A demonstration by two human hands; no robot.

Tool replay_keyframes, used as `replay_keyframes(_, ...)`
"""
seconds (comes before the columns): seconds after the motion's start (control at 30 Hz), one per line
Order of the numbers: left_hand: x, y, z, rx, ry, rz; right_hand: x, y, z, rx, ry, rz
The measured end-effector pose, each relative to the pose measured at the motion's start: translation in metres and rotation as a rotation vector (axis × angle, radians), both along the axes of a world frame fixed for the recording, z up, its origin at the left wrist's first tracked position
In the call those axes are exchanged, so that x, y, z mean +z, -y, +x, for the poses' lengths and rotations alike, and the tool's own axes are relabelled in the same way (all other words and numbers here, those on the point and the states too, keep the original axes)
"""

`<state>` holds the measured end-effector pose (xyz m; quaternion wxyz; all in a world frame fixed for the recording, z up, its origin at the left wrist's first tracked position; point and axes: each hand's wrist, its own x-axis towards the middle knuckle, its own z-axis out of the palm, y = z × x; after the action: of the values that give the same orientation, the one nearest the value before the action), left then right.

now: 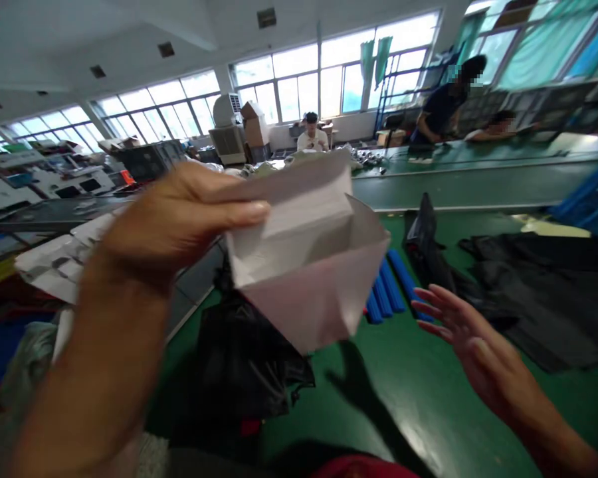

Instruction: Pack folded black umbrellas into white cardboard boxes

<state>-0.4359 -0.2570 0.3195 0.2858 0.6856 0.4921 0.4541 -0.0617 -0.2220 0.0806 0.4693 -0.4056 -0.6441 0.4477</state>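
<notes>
White box (311, 299) is hanging above the green table (428, 398); my left hand (172, 216) is pinching its raised flap. My right hand (471, 335) is holding nothing, fingers spread near blue strips (391, 290). Light pinch probably best: thin walls, likely creasing easily.

Left hand (179, 216), right hand (466, 335) bare; red garment (361, 467)

The left hand (179, 216) is blurred, its forearm (104, 372) cut off below.
</notes>
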Motion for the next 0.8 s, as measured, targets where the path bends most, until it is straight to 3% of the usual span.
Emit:
replay_keyframes(0.07, -0.032, -0.020, 0.043, -0.290, 0.000, -0.127, 0.015, 0.011, 0.008, 0.060, -0.109, 0.049)
replay_keyframes(0.17, -0.107, -0.052, 0.106, -0.535, 0.064, -0.343, 0.012, 0.027, 0.024, 0.115, -0.110, -0.017)
replay_keyframes(0.27, -0.173, -0.065, 0.154, -0.669, 0.140, -0.507, -0.003, 0.044, 0.030, 0.094, -0.092, -0.191)
replay_keyframes(0.33, -0.198, -0.060, 0.175, -0.631, 0.188, -0.542, -0.010, 0.053, 0.028, 0.013, -0.076, -0.274)
replay_keyframes(0.47, -0.214, -0.034, 0.200, -0.390, 0.331, -0.406, -0.012, 0.060, 0.019, -0.198, -0.033, -0.278)
replay_keyframes(0.6, -0.230, -0.014, 0.212, -0.109, 0.379, -0.267, -0.004, 0.058, 0.013, -0.224, -0.002, -0.256)
replay_keyframes(0.7, -0.241, -0.013, 0.211, 0.120, 0.386, -0.251, -0.003, 0.054, 0.016, -0.008, -0.087, -0.260)
replay_keyframes(0.8, -0.243, -0.020, 0.204, 0.179, 0.392, -0.339, -0.019, 0.033, 0.039, 0.365, -0.163, -0.315)
